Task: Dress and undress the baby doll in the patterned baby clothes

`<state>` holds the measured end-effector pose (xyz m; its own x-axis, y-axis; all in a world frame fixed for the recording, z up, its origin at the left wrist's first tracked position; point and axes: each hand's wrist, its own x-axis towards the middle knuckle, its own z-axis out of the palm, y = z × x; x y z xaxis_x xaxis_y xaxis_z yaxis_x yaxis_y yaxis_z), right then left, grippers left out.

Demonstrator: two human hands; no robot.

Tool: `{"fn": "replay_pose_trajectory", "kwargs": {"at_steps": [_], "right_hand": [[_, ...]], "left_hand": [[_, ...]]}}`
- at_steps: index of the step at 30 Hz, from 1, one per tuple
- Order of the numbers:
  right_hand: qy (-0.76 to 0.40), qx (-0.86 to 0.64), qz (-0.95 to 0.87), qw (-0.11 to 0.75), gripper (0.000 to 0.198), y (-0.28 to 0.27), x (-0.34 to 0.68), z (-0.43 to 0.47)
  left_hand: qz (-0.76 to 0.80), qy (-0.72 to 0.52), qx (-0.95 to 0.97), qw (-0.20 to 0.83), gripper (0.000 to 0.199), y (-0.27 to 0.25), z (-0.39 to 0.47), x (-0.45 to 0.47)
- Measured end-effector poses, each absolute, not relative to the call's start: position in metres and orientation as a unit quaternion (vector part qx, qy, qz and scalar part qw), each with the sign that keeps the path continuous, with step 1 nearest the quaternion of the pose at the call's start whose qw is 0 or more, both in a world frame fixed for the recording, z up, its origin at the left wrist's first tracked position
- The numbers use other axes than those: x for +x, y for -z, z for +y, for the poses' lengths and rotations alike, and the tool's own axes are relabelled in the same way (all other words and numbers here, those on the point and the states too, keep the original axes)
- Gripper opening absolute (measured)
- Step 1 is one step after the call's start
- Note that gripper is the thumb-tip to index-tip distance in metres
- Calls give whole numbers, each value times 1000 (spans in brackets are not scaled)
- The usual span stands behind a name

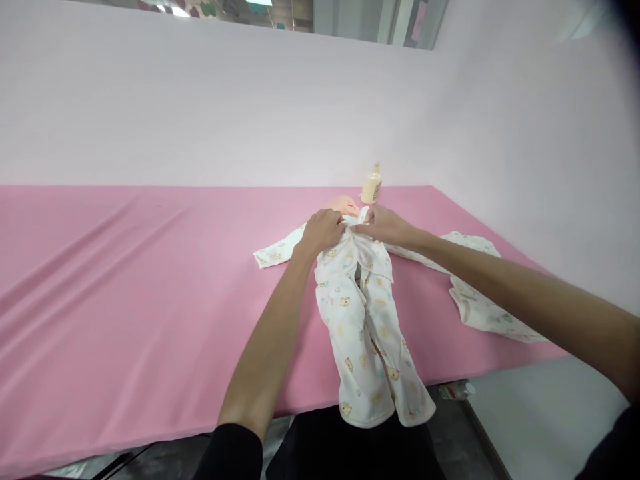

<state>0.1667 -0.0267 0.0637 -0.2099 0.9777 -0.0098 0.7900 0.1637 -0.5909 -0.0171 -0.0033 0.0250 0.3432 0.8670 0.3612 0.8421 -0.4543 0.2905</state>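
Note:
A baby doll (343,203) lies on its back, its head toward the wall, dressed in a white baby top (327,260) and matching trousers (350,327) with small bear prints. The trouser legs hang over the table's front edge. At the doll's chest, my left hand (324,230) is closed on the neck area of the top. My right hand (384,225) pinches the same top on the other side, just beside the left. The fabric between the fingers is bunched and partly hidden. One sleeve (280,252) stretches out to the left, and the other runs under my right forearm.
Behind the doll stands a pale yellow pump bottle (371,185). A second white printed garment (495,313) lies crumpled at the right, partly behind my right forearm. The pink-covered table (150,300) meets white walls at back and right. Below it lies another bottle (456,390).

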Motion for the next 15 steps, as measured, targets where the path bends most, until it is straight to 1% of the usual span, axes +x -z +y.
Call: {"fn": "replay_pose_trajectory", "kwargs": {"at_steps": [2,3,5,7,10,15], "right_hand": [[-182,-595,-770,144,37,-62,155,-37],[-138,-596,-780,129,35,-61,149,-40],[-89,-598,-790,103,31,-61,142,-42],[-78,-594,-796,83,32,-62,140,-40],[-94,-586,-802,66,33,-62,144,-35],[-65,-571,-817,51,25,-59,148,-34]], "left_hand": [[520,-247,816,45,22,-22,-2,-18],[519,-254,815,54,22,-21,-1,-19],[514,-264,813,66,24,-19,0,-21],[508,-270,815,74,25,-17,1,-23],[504,-270,817,74,25,-16,1,-24],[507,-264,817,73,24,-19,-1,-22]]}}
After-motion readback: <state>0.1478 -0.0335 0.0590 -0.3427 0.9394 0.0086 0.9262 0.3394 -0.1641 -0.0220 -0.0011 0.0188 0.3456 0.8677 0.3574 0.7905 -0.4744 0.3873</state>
